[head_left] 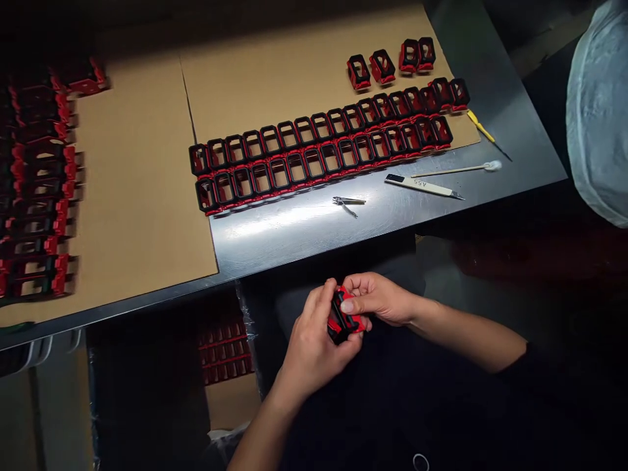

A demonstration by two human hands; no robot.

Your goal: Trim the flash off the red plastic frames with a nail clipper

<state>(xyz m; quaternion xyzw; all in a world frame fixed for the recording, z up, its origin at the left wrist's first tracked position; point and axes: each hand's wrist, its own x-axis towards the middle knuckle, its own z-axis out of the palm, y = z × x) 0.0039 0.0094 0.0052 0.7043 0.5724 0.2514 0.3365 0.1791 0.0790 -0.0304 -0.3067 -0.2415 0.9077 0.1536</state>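
Observation:
Just off the table's front edge, both my hands are closed around one red and black plastic frame part (338, 316). My left hand (314, 333) wraps it from the left, with fingers over the top and the thumb below. From the right, my right hand (380, 301) pinches it, the thumb lying on its face. Much of the part is hidden by the fingers. On the table beyond are two long rows of similar black-rimmed red frames (314, 163), standing side by side. Several more frames (383, 67) stand apart behind them.
Nail clippers (349, 201), a white craft knife (424, 186), a cotton swab (456, 170) and a yellow-handled tool (481, 126) lie on the metal table (275, 235). Cardboard (142, 196) covers its left part. Stacked red parts (39, 196) stand at far left. A person's white cap (601, 118) shows at right.

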